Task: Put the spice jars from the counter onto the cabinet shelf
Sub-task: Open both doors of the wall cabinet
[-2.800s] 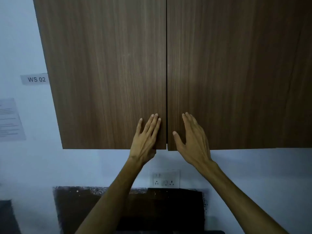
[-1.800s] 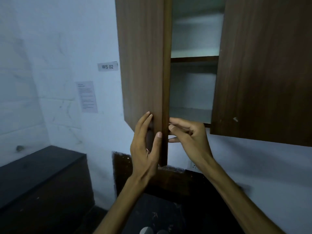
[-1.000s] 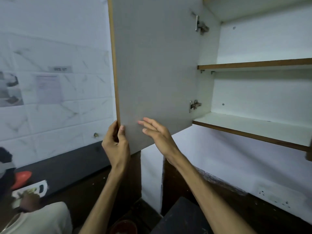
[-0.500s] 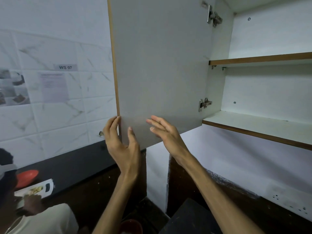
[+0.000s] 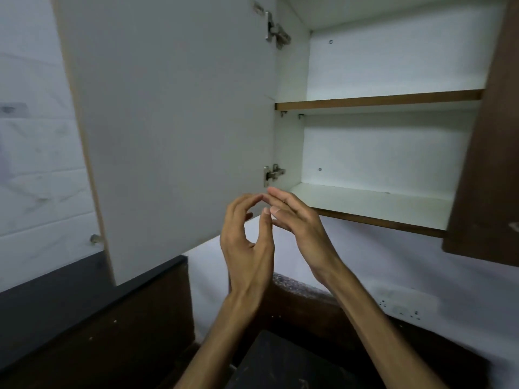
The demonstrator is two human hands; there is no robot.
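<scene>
The wall cabinet stands with its left door (image 5: 174,130) swung wide, pale inner face toward me. Inside, the lower shelf (image 5: 373,204) and the upper shelf (image 5: 379,99) are white with brown edges and bare. My left hand (image 5: 248,245) and my right hand (image 5: 297,223) hover together in the air below the door's lower hinge (image 5: 273,174), fingers loosely bent, holding nothing and touching no part of the cabinet. No spice jar is in view.
The right cabinet door (image 5: 488,136), dark brown, hangs partly shut at the right edge. A dark counter (image 5: 70,293) runs along the tiled wall on the left. A wall socket (image 5: 398,307) sits below the cabinet on the right.
Both hands have let go of the left door and come together in front of me, below the hinge. The door stays wide open. My view has turned right toward the shelves.
</scene>
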